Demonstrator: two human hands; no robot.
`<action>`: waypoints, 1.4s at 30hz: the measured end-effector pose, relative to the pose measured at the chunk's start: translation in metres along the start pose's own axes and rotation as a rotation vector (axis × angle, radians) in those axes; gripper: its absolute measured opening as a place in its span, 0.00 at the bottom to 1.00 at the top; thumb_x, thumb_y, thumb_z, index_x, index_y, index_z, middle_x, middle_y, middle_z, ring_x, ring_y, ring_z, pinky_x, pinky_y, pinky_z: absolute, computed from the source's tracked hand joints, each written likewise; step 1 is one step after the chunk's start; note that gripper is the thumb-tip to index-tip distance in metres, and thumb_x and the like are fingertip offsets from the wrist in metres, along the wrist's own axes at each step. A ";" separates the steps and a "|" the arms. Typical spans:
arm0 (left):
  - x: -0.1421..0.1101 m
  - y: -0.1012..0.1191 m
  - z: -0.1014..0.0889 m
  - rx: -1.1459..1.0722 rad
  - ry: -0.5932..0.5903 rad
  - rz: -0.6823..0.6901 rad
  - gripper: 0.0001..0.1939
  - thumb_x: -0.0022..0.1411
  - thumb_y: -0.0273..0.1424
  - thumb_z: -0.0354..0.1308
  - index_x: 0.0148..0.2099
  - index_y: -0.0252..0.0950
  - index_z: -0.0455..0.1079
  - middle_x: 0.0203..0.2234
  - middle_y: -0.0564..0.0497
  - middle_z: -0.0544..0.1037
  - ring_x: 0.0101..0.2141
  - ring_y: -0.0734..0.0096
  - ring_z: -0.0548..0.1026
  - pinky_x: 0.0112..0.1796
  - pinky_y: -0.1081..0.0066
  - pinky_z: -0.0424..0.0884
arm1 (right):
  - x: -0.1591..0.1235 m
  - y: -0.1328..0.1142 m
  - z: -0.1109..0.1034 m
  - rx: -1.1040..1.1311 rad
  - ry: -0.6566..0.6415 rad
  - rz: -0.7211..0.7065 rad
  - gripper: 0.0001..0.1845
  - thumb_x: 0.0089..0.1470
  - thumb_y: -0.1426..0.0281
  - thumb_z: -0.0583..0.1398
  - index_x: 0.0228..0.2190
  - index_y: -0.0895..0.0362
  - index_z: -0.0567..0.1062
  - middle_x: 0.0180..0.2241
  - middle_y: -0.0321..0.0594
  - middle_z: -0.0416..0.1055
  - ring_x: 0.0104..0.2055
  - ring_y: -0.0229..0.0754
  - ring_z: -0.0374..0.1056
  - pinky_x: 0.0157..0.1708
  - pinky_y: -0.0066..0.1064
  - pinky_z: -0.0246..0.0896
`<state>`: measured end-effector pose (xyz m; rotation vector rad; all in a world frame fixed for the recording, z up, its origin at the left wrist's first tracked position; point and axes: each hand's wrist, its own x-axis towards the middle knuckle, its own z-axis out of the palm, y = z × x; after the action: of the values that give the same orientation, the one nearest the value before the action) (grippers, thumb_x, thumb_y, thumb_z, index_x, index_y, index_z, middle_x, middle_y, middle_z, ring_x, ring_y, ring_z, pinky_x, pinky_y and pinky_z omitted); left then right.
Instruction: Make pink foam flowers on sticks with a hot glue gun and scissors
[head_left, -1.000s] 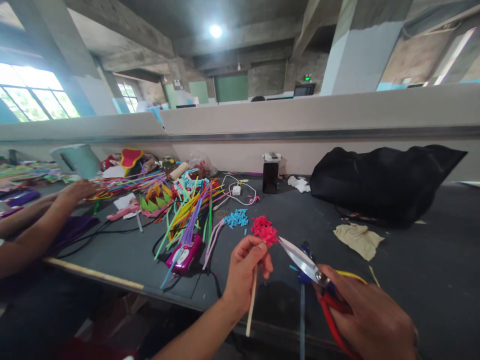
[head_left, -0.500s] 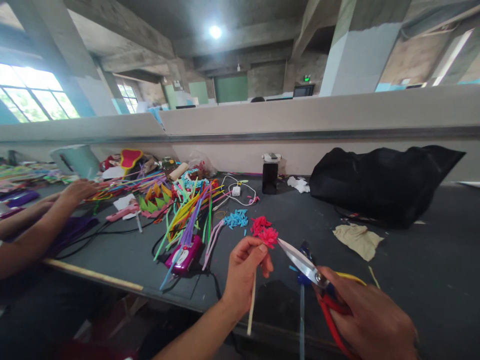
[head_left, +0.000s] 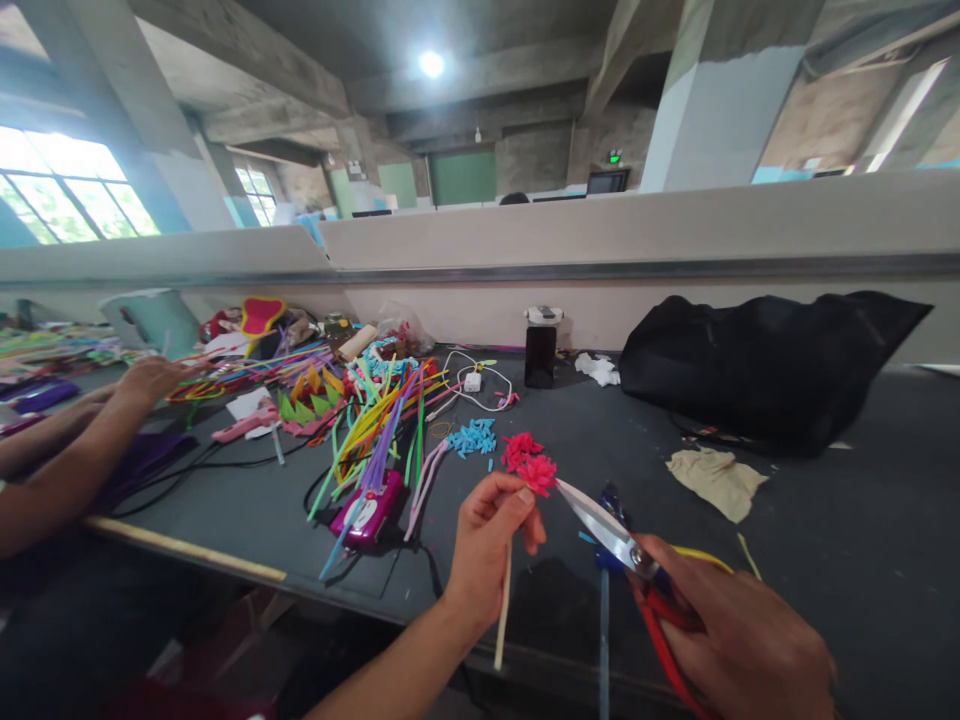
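pinching the red flower (head_left: 538, 475) at its base, just below the frame's centre, the left hand (head_left: 487, 530) has thumb and forefinger closed; at lower right, the right hand (head_left: 739, 630) curls around the scissors (head_left: 609, 528). best to hold steady, fingertips clear of the blades.

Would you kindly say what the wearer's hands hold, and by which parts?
Left hand: pink flower, by the top of its stem. Right hand: scissors, by the handles.

The left hand (head_left: 487, 540) pinches a pink flower (head_left: 539, 475) while the right hand (head_left: 739, 620) holds scissors (head_left: 600, 523), tips close to it.
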<state>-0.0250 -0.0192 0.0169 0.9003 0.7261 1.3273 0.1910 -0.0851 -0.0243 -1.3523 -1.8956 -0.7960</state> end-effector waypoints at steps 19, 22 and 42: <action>-0.001 -0.001 -0.001 0.026 0.013 0.012 0.10 0.56 0.35 0.64 0.32 0.35 0.69 0.15 0.54 0.73 0.17 0.77 0.66 0.22 0.76 0.63 | -0.003 0.001 0.001 0.004 -0.013 0.012 0.15 0.56 0.71 0.56 0.45 0.51 0.76 0.27 0.31 0.77 0.24 0.34 0.70 0.31 0.28 0.59; -0.001 0.000 0.000 0.018 0.021 0.003 0.10 0.55 0.35 0.65 0.32 0.35 0.69 0.15 0.54 0.73 0.17 0.77 0.66 0.22 0.76 0.62 | -0.003 0.001 0.001 -0.004 -0.032 0.006 0.15 0.56 0.70 0.56 0.44 0.52 0.76 0.25 0.31 0.76 0.23 0.35 0.70 0.30 0.28 0.59; -0.001 0.000 0.000 0.022 0.003 0.003 0.09 0.56 0.35 0.64 0.31 0.35 0.69 0.15 0.55 0.73 0.17 0.78 0.66 0.22 0.77 0.61 | 0.001 0.001 -0.001 -0.007 -0.024 0.007 0.14 0.57 0.70 0.55 0.43 0.51 0.75 0.27 0.30 0.78 0.23 0.35 0.71 0.29 0.28 0.59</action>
<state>-0.0251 -0.0198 0.0164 0.9174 0.7430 1.3252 0.1915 -0.0850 -0.0229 -1.3774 -1.9071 -0.7865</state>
